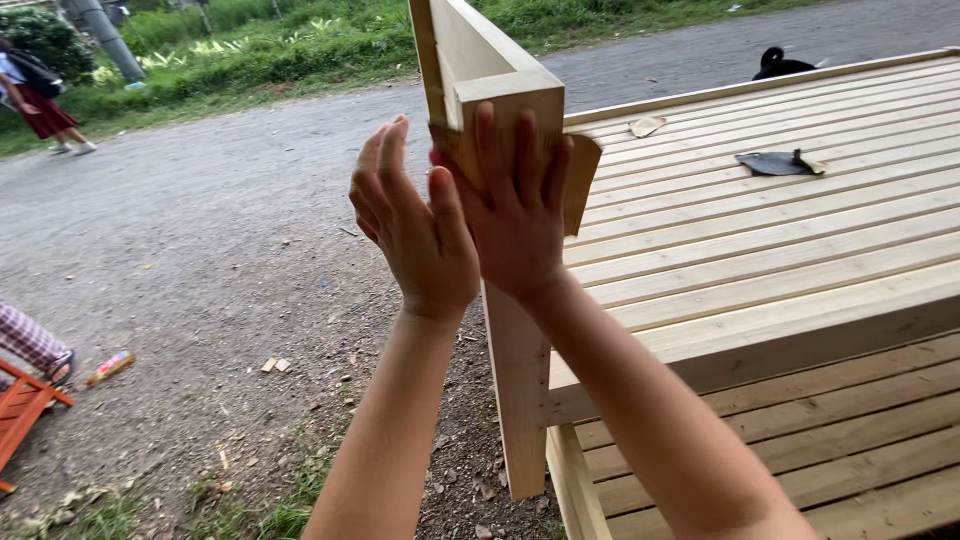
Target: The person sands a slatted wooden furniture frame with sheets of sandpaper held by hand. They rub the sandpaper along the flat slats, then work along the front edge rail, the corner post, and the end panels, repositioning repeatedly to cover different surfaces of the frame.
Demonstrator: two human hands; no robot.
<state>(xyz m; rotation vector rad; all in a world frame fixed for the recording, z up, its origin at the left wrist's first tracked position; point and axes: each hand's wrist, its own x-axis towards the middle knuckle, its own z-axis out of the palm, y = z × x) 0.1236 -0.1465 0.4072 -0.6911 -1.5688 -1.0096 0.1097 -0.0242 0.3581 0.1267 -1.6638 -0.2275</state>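
Note:
A pale wooden corner post [520,370] rises at the edge of a slatted wooden platform [780,250]. My right hand [515,215] presses flat on the top of the post, with a sheet of brown sandpaper [582,180] under its fingers. My left hand [415,225] is raised beside the post on its left, fingers together and slightly curled, palm toward the wood; whether it touches the post I cannot tell. A thinner upright board [455,45] continues above the post top.
A dark object [775,162] and a small scrap [647,126] lie on the slats. A lower slatted shelf [800,440] sits beneath. Gravel road [200,230] lies left, with wood chips, an orange chair [20,410], a seated person's leg [30,340] and a distant walker [40,100].

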